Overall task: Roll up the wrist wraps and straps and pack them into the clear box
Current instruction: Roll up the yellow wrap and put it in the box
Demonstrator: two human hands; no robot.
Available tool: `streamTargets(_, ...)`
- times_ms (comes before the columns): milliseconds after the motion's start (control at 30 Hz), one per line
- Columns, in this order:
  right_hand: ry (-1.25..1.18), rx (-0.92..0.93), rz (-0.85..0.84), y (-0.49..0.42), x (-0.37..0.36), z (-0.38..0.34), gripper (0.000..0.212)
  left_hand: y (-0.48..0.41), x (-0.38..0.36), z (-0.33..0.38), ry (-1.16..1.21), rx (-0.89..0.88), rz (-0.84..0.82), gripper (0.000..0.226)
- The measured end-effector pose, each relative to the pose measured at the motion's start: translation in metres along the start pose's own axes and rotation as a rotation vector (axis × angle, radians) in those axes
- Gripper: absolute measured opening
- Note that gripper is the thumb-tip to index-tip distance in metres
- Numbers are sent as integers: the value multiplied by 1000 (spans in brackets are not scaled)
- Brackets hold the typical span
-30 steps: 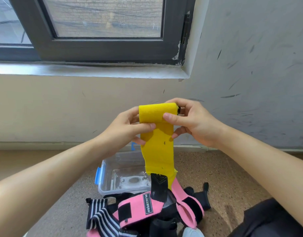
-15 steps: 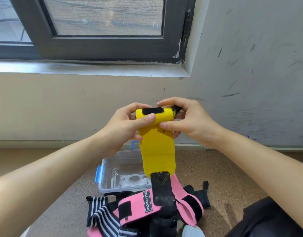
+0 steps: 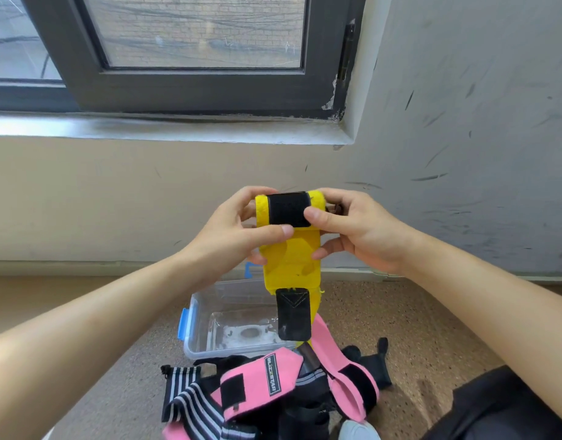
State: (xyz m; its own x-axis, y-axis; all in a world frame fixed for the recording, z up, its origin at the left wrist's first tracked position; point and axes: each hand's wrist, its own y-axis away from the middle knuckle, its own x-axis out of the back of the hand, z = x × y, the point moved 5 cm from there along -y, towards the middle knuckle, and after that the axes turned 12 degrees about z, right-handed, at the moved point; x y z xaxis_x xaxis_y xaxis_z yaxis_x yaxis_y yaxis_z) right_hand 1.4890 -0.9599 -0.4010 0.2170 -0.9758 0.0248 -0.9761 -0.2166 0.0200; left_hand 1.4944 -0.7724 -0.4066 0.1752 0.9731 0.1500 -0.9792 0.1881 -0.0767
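Note:
A yellow wrist wrap (image 3: 290, 258) is held up in front of me, its top wound into a roll with a black hook-and-loop patch facing me. My left hand (image 3: 238, 231) grips the roll's left end, thumb across the front. My right hand (image 3: 352, 230) grips the right end, thumb on the black patch. The loose tail hangs down and ends in a black tab just above the clear box (image 3: 203, 325), which stands on the floor with blue latches and nothing inside it. A pile of pink (image 3: 264, 381), black and striped (image 3: 191, 398) wraps lies in front of the box.
A wall with a skirting board runs just behind the box, a dark-framed window (image 3: 191, 84) above it. The floor is speckled brown. A dark cloth shape (image 3: 502, 408) fills the lower right corner.
Both hands have turned the roll further, so the black patch now faces me. The hanging tail has grown shorter and its black tab has risen off the pile.

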Motion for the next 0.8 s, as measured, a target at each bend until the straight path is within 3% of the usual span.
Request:
streamTargets(133,12,45,28,-1,3,1,42,1,-3,-5,12,126,-93,47)
streamTargets(367,65,117,46,0,3,-3,42,-1,-2,-1,33,111,-21,52)
streamTargets(533,25,-80,-48,1,-2,4,46,0,1,4,4,-31,36,43)
streamTargets(633,23,-177,-92,2,-7,10,54,1,2,8,-56,-192,48,50)
streamTargets(800,37,-101,-51,0,-8,8,46,3,4,8,-167,-298,27,56)
